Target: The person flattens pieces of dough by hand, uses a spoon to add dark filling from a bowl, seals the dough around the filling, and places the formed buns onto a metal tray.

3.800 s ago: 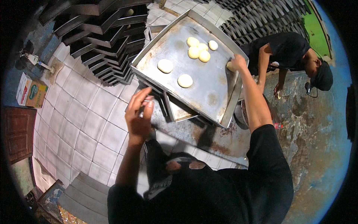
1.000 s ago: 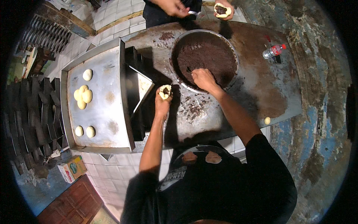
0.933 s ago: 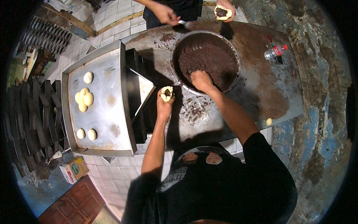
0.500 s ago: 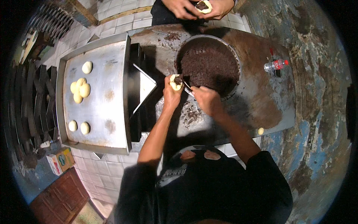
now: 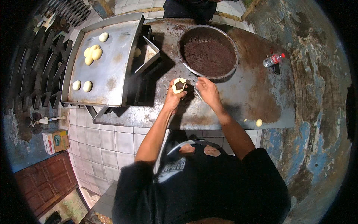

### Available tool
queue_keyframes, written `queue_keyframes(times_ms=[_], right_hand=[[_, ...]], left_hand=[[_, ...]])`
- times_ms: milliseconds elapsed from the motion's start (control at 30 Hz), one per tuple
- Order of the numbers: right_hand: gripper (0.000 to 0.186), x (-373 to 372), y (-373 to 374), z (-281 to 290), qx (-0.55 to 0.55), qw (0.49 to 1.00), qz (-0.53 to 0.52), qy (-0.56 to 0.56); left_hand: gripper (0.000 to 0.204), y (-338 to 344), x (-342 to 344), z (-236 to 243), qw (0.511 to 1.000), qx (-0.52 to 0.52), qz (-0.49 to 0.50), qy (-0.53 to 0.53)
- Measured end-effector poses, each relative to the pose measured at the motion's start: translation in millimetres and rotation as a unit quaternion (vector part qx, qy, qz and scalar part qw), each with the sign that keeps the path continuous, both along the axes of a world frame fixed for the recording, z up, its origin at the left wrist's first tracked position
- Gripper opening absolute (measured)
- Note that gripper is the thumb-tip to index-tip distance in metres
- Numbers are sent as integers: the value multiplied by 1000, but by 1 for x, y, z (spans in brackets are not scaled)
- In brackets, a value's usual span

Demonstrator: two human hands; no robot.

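My left hand (image 5: 173,98) is closed around an opened piece of pale yellow dough (image 5: 183,80). A lump of dark brown crumbly filling (image 5: 179,86) sits in its middle. Just to the right, my right hand (image 5: 208,91) is closed on a thin metal tool (image 5: 198,95), seen nearly edge-on; its exact kind is hard to make out. Beyond both hands stands a large round basin (image 5: 236,67) holding more of the same dark filling.
A metal tray (image 5: 108,82) with several dough balls (image 5: 97,54) rests on stacked trays at the left. On the metal table (image 5: 261,87) are a plastic bottle (image 5: 273,59) with a red cap and a small dough piece (image 5: 258,123). A person in dark clothing (image 5: 190,9) stands opposite.
My hands have drawn back from the basin's edge, and the filling now sits in the dough's middle. The whole view has shifted, so the other person's hands are out of sight.
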State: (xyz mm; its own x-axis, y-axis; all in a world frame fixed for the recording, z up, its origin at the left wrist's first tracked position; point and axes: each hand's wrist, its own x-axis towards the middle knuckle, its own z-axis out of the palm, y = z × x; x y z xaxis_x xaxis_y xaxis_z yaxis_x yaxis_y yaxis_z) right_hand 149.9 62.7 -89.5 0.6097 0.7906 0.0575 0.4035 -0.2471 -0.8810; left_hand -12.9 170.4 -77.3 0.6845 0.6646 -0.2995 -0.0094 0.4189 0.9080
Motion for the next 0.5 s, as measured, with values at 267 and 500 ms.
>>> queue_keyframes(times_ms=[267,500], right_hand=[[51,-51,-42,80,-4,993,76,87],[58,-84,-122,105,136,988,52,57]], left_hand=[[61,-75,-31,14,986,166,-12,-27],[52,-132,-58,50,999,25,21,-12]])
